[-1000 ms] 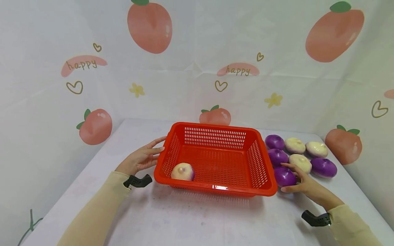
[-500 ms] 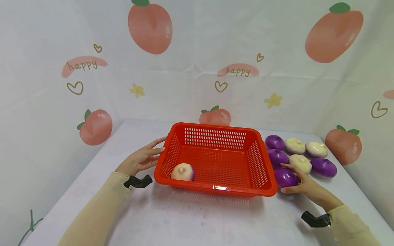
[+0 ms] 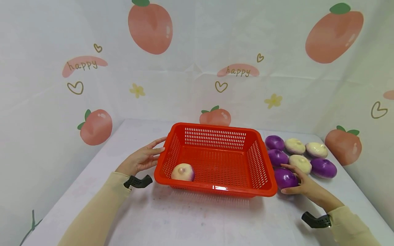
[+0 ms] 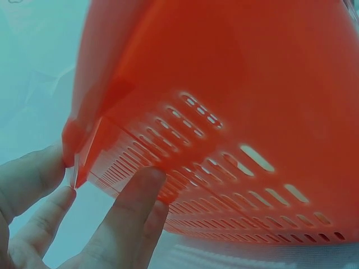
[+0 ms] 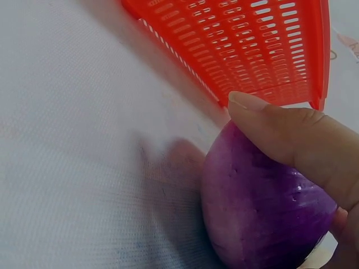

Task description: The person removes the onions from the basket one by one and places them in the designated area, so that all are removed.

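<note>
My right hand grips a glossy purple turnip at the front of the group right of the basket. In the right wrist view the thumb lies across the top of this turnip; most other fingers are hidden. At the left end of the red plastic basket, my left hand touches the rim with extended fingers. The left wrist view shows other fingertips against the slotted wall under the rim. Inside the basket, at its front left, lies a white turnip with a purple side.
Several more turnips stand grouped on the right of the table, among them a purple one and a white one. The basket sits close to the group's left side. A fruit-printed white curtain rises behind the table.
The turnip under my right hand has shifted very slightly to the right since one second ago. The left hand and the basket stay in place.
</note>
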The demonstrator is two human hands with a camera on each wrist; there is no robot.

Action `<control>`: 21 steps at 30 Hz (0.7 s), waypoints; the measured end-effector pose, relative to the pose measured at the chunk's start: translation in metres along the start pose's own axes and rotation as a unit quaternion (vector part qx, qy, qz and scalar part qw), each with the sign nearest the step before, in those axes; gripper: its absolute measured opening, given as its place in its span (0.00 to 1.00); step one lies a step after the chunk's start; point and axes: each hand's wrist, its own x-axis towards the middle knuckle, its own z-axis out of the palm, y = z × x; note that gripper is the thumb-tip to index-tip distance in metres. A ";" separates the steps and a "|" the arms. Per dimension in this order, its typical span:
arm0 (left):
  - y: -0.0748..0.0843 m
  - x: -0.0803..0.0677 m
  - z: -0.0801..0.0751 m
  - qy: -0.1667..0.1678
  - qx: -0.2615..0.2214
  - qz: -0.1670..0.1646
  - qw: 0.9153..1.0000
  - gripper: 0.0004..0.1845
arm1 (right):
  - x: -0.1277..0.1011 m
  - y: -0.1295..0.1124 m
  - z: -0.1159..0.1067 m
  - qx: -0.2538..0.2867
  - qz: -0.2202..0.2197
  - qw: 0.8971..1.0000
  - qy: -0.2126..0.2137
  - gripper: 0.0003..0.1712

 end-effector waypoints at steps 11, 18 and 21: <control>0.000 0.000 0.001 0.003 0.006 -0.002 1.000 0.33 | -0.001 0.001 0.000 0.002 -0.005 1.000 0.003 0.55; 0.001 0.000 0.001 0.003 0.006 -0.002 1.000 0.33 | -0.006 -0.012 -0.012 -0.018 -0.025 0.999 0.013 0.50; 0.001 0.000 0.000 0.000 0.006 -0.003 1.000 0.33 | -0.008 -0.027 -0.022 -0.029 -0.051 0.998 0.013 0.45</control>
